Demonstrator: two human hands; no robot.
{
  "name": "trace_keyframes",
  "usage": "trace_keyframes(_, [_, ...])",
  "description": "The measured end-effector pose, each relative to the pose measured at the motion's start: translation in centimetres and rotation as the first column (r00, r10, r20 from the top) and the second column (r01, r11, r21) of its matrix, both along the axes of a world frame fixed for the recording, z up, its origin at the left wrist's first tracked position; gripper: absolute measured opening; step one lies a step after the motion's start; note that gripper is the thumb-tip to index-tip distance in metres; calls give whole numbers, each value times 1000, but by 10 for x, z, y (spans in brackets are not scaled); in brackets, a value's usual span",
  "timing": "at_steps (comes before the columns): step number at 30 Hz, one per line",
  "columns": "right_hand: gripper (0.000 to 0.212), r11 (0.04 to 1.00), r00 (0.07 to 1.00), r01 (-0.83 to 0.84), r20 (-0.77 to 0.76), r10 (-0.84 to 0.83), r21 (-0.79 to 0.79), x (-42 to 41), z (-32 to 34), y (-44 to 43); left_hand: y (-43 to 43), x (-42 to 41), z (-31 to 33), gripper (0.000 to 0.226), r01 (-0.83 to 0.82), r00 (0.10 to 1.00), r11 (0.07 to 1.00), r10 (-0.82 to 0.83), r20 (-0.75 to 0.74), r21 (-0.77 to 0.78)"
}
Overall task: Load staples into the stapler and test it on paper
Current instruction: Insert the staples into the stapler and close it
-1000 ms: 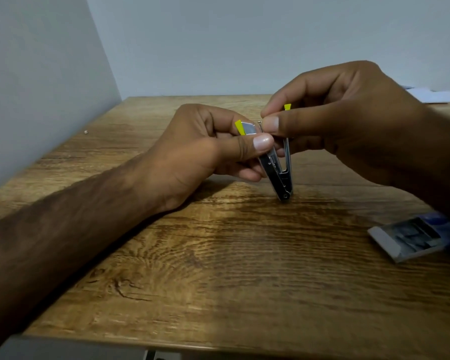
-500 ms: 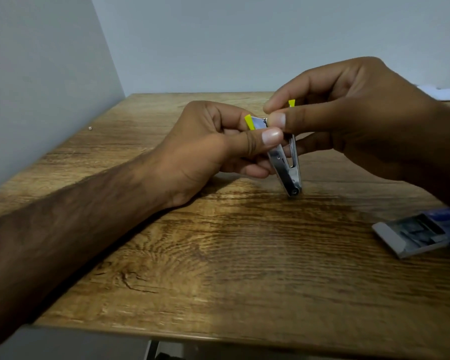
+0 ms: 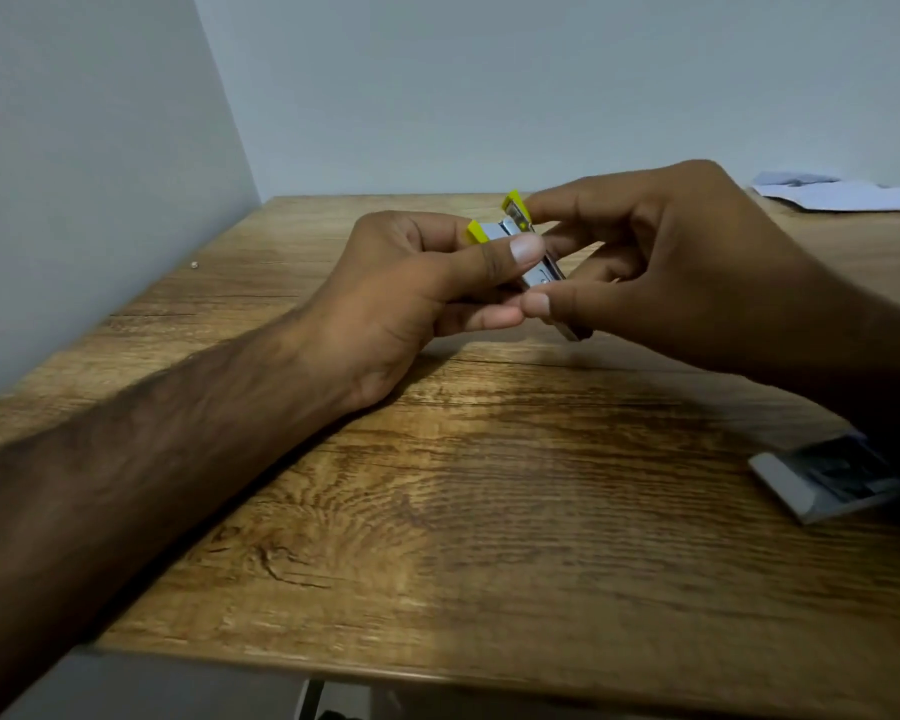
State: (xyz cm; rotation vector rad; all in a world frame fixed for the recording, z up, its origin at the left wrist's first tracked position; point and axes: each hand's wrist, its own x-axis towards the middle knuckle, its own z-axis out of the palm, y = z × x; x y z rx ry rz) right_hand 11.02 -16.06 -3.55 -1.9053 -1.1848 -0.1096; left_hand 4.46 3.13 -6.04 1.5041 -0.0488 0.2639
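Note:
A small metal stapler (image 3: 539,272) with yellow ends is held just above the wooden table (image 3: 489,485), tilted, its yellow tips pointing up and away. My left hand (image 3: 411,293) grips it from the left, thumb pressed on its top. My right hand (image 3: 661,272) grips it from the right, index finger at the far yellow tip and thumb near the lower end. Fingers hide much of the stapler. A small open staple box (image 3: 827,478) lies at the right. White paper (image 3: 842,193) lies at the far right of the table.
A grey wall runs along the table's left side and another behind it. A tiny pale speck (image 3: 194,264) lies near the left wall. The table's front edge runs across the bottom of the view.
The stapler has tipped from nearly upright with its hinge end on the table to a flatter tilt, lifted off the surface. My right thumb has slid down toward its lower end.

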Motion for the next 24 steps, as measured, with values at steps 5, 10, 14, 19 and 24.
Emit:
trace_keyframes(5, [50,999,998,23,-60,-21,33,0,3,-1,0,0,0,36,3,1000,1000,-3,8,-8])
trace_keyframes(10, [53,999,997,34,63,-32,-35,1,4,-2,-1,-1,0,40,31,999,999,-31,18,18])
trace_keyframes(14, [47,1000,998,15,-54,-15,12,6,7,-7,-3,1,3,43,57,998,998,-58,33,21])
trace_keyframes(19, [34,997,990,-66,-125,62,-31,5,8,-7,-1,-1,5,45,9,988,948,-57,142,318])
trace_keyframes(24, [34,982,964,-162,-229,138,-93,5,14,-12,3,-8,13,47,-25,987,882,-54,152,471])
